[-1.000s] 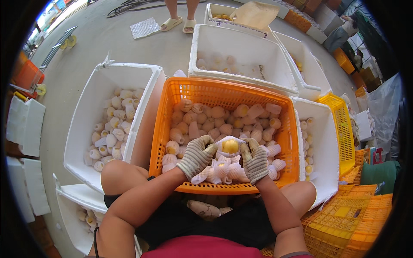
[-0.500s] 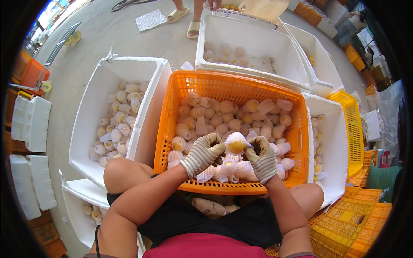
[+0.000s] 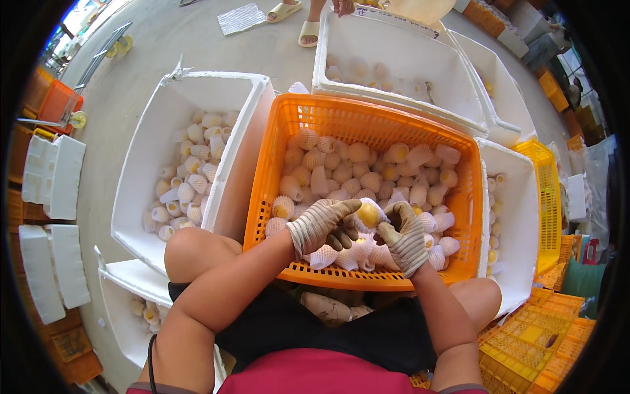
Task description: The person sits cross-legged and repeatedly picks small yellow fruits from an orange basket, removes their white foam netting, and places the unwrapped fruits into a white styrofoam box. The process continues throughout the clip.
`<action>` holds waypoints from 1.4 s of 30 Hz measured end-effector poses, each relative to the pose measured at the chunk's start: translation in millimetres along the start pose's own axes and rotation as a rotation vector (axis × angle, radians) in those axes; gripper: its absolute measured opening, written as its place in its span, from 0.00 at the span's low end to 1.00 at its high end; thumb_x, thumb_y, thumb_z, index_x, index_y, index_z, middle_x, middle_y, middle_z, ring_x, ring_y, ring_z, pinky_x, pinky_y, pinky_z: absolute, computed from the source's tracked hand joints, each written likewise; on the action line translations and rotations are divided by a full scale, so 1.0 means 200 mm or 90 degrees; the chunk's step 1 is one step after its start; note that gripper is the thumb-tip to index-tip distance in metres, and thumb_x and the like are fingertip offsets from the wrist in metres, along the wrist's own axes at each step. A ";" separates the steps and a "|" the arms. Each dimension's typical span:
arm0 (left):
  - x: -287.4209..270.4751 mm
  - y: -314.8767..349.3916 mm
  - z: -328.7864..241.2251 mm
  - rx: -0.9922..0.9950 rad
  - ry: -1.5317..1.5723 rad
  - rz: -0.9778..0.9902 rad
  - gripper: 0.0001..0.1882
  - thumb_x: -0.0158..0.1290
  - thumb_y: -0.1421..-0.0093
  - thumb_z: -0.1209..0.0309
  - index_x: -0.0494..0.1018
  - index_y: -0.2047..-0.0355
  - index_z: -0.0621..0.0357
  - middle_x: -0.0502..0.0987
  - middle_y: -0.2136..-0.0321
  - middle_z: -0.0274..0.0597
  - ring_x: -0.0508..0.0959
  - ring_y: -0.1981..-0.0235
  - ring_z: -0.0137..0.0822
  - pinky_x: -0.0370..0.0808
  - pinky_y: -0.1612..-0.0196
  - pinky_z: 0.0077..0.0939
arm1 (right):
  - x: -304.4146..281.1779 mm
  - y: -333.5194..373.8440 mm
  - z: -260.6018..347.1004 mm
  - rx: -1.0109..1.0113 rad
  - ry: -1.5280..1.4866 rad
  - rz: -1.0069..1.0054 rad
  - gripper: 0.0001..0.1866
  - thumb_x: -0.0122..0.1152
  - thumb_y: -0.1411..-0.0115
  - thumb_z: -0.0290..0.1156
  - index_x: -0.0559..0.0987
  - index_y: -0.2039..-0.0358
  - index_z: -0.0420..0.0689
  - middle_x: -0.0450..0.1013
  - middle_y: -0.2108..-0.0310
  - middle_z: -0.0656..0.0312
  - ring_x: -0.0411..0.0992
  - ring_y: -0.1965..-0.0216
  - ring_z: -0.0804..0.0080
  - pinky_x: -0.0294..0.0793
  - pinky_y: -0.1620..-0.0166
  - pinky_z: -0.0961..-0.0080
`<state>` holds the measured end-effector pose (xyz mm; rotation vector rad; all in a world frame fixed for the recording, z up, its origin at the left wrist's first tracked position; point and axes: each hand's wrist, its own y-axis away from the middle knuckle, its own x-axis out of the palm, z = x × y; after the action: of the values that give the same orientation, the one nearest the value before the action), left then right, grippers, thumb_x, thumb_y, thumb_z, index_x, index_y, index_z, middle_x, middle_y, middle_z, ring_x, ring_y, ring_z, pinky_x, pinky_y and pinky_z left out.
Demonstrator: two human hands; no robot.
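Between my two hands is a round yellow fruit (image 3: 368, 214), partly covered by a white foam net sleeve that shows at its edges. My left hand (image 3: 324, 227), in a striped, dirty knit glove, grips it from the left with thumb on top. From the right, my gloved right hand (image 3: 403, 235) pinches the fruit's sleeve with curled fingers. Below them, an orange slatted crate (image 3: 367, 281) rests before my knees. Many fruits in white foam nets (image 3: 357, 171) fill it, some showing yellow through the open ends.
A white foam box (image 3: 154, 138) with wrapped fruits stands left of the crate; another foam box (image 3: 394, 52) sits behind it, and a narrow one (image 3: 515, 217) at right. Yellow crates (image 3: 525, 335) lie lower right. Past the far box appear another person's sandalled feet (image 3: 310, 33) and a hand.
The fruit has turned in my hands, showing more of its bare yellow side. My left hand has closed in against it. The whole view has shifted slightly.
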<state>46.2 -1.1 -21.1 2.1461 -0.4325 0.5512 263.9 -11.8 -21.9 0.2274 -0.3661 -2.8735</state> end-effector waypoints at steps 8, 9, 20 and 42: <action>-0.04 -0.03 0.03 -0.090 0.050 0.008 0.19 0.48 0.34 0.56 0.73 0.75 0.58 0.76 0.83 0.41 0.74 0.87 0.29 0.68 0.87 0.18 | 0.00 0.00 0.01 0.138 -0.176 0.038 0.09 0.55 0.42 0.21 0.70 0.61 0.38 0.72 0.76 0.61 0.69 0.83 0.80 0.70 0.80 0.85; -0.04 -0.04 0.03 -0.090 0.049 0.014 0.21 0.48 0.34 0.54 0.72 0.75 0.58 0.76 0.82 0.42 0.74 0.87 0.30 0.69 0.87 0.19 | -0.01 0.00 0.01 0.132 -0.171 0.036 0.09 0.55 0.42 0.21 0.70 0.60 0.38 0.72 0.76 0.61 0.69 0.84 0.80 0.70 0.80 0.85; -0.02 0.02 -0.02 -0.030 0.001 0.067 0.38 0.42 0.41 0.31 0.75 0.60 0.57 0.79 0.69 0.43 0.79 0.78 0.34 0.77 0.76 0.23 | -0.04 0.01 0.04 -0.430 0.312 0.048 0.13 0.58 0.52 0.12 0.74 0.66 0.40 0.74 0.64 0.53 0.74 0.65 0.54 0.74 0.61 0.73; 0.05 -0.02 0.14 0.432 -0.697 -0.192 0.12 0.52 0.39 0.65 0.71 0.70 0.64 0.74 0.76 0.60 0.74 0.73 0.60 0.72 0.71 0.42 | 0.00 -0.01 0.05 -0.098 0.344 -0.024 0.24 0.72 0.50 0.46 0.73 0.70 0.38 0.70 0.76 0.55 0.69 0.74 0.67 0.70 0.68 0.70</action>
<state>63.7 -22.2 -33.8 2.9643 -0.5115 -0.8361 261.2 -7.3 -12.2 0.9565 -0.0370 -2.7082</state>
